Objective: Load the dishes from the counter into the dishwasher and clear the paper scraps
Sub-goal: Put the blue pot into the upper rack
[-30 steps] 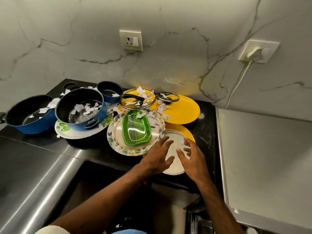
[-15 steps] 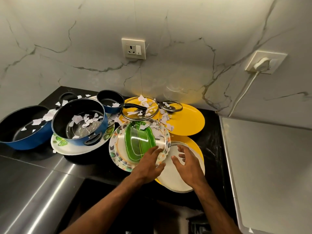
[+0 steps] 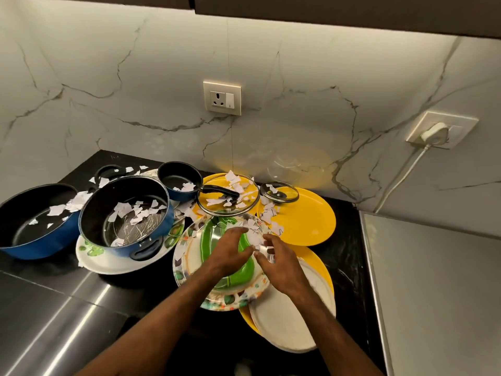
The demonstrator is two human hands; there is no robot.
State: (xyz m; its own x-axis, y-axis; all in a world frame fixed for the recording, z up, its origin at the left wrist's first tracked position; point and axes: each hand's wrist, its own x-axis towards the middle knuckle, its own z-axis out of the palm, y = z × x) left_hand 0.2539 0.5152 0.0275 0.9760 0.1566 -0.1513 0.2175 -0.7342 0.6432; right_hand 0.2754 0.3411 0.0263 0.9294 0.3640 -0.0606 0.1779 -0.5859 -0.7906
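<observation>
A floral plate (image 3: 187,256) holds a green dish (image 3: 241,275) and torn paper scraps (image 3: 253,234). My left hand (image 3: 230,252) lies palm down on the green dish, fingers toward the scraps. My right hand (image 3: 282,264) is beside it, thumb and fingers pinched on scraps at the plate's right side. A white plate (image 3: 287,321) on a yellow plate (image 3: 322,267) sits under my right wrist. Scraps also lie in the blue pot (image 3: 124,215), the wide blue pan (image 3: 32,221), the small saucepan (image 3: 176,180) and on the glass lid (image 3: 227,199).
A second yellow plate (image 3: 306,221) with a small lid (image 3: 279,192) lies at the back. The blue pot stands on a white leaf-print plate (image 3: 108,261). A steel surface (image 3: 54,321) is at the left, a grey appliance top (image 3: 433,280) at the right, with a plugged cord (image 3: 401,172) on the wall.
Both hands have moved from the white plate up and left onto the floral plate and green dish, and the right fingers have closed on scraps. The camera has tilted upward.
</observation>
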